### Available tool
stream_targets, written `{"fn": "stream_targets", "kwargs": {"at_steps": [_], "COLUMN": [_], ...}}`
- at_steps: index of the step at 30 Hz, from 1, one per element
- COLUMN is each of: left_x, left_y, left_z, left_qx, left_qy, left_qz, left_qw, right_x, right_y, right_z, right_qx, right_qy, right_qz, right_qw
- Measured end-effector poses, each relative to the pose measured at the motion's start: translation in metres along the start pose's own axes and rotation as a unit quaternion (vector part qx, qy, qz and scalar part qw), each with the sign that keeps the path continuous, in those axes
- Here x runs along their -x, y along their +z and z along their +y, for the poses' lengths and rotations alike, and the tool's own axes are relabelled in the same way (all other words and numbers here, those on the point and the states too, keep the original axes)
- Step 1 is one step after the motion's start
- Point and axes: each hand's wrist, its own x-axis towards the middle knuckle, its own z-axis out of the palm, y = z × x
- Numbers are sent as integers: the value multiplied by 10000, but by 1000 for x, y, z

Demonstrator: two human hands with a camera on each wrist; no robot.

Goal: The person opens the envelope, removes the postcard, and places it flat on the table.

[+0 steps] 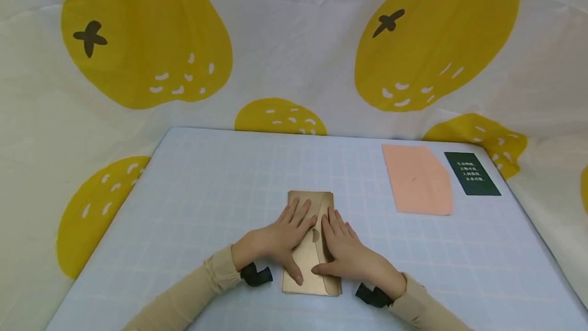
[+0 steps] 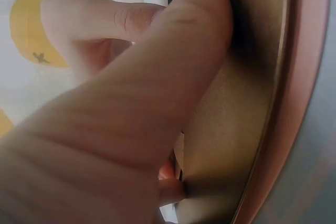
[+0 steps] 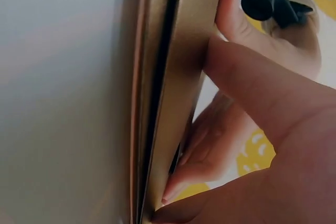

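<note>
- Envelopes [image 1: 310,257], gold-brown and stacked, lie flat on the pale gridded table [image 1: 206,178], near edge towards the person, well apart from the pink sheet [image 1: 418,183] and dark green card [image 1: 473,173] over on the right.
- Left hand [image 1: 282,239] isn't grasping anything: fingers spread over the top envelope, thumb out towards the lower left edge.
- Right hand [image 1: 349,257] isn't clenched either. Straight fingers lie along the flap [image 1: 333,286] on the right side, thumb pointing across it. Can't tell how hard either one presses.
- Handling-wise, I'd guess light, stiffish paper: holds a crease, but dents or tears if you yank it. Looks smooth too, so the layers might slide on each other.
- Right wrist view shows a dark gap between the layers, so I wouldn't treat the stack as one solid block.
- For a grip, I'd take both long sides, thumbs on top and fingertips under the bottom layer. Just the flap or a corner would probably bend it.
- Small brown patch [image 1: 315,235] at the flap's edge: sticker or tear, can't tell.
</note>
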Motion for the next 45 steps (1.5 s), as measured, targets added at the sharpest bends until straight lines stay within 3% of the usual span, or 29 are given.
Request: {"fn": "stream_targets", "kwargs": {"at_steps": [9, 45], "left_x": [0, 0], "left_y": [1, 0], "left_z": [2, 1], "left_qx": [-129, -147], "left_qy": [-160, -117], "left_qz": [-48, -60], "left_qw": [9998, 9998], "right_x": [-1, 2], "right_y": [3, -4], "right_z": [2, -3], "right_qx": [-39, 145], "right_qy": [-35, 36], "right_qz": [20, -154], "right_qw": [10000, 9998]}}
